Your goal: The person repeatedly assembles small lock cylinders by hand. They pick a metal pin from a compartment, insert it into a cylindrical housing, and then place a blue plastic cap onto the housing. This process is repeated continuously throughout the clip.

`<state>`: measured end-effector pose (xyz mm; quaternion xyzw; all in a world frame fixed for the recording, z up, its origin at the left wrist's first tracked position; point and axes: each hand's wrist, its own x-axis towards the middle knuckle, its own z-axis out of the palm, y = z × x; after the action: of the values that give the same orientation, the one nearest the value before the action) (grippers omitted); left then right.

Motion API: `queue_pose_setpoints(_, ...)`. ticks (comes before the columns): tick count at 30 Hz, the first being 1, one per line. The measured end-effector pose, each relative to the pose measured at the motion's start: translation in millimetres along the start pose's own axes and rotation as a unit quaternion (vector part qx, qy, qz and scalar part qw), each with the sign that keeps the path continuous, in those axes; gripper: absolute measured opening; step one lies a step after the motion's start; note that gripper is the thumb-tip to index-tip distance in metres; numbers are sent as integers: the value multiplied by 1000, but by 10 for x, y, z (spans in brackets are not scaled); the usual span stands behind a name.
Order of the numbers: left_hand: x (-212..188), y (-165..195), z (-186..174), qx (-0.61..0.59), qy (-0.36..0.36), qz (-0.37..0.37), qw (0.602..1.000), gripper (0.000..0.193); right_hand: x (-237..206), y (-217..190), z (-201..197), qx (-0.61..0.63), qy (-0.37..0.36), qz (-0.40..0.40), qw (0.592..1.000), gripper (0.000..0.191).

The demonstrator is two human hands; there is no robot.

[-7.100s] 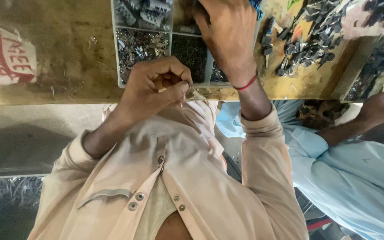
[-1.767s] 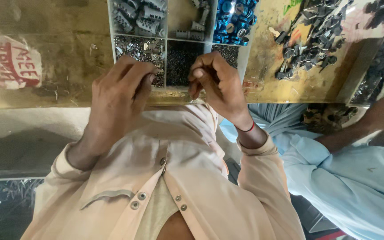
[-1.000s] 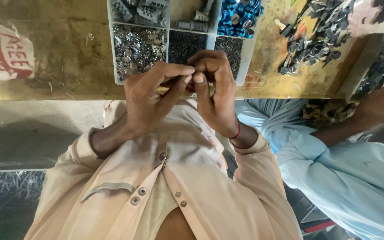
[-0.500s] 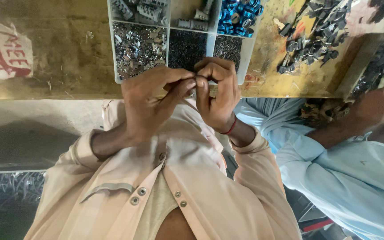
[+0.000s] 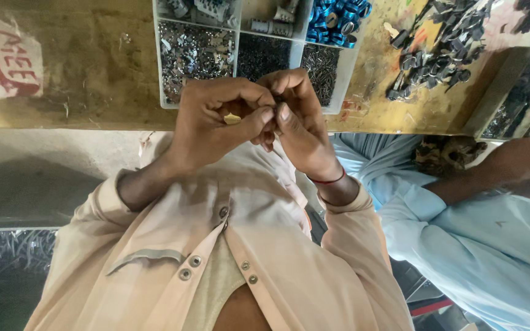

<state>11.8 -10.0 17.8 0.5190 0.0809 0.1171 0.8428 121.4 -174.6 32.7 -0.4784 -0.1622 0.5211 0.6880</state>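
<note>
Close together, both hands [image 5: 259, 122] hover over a worn wooden bench [image 5: 81, 73].

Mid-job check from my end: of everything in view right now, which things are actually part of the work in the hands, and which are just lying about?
In the work:
left hand
right hand
small part pinched between the fingertips, too hidden to identify
compartment tray of small metal parts beyond the hands

Lying about:
blue rings
loose dark parts on the bench
co-worker's arm
</note>
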Motion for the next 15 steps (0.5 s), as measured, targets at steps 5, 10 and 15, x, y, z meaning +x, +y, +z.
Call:
queue_pose_setpoints(5, -28, 22, 13, -11, 10, -28, 999, 3, 45, 51, -80, 45, -13, 15, 999, 32)
queue_pose_setpoints(10, 35, 60, -75, -47, -23, -97, 994, 5, 18, 165, -195, -33, -10, -44, 998, 34)
queue_pose_setpoints(15, 21, 104, -90, -8, -23, -116, 993, 8, 34, 16, -128, -104, 23, -62, 992, 33)
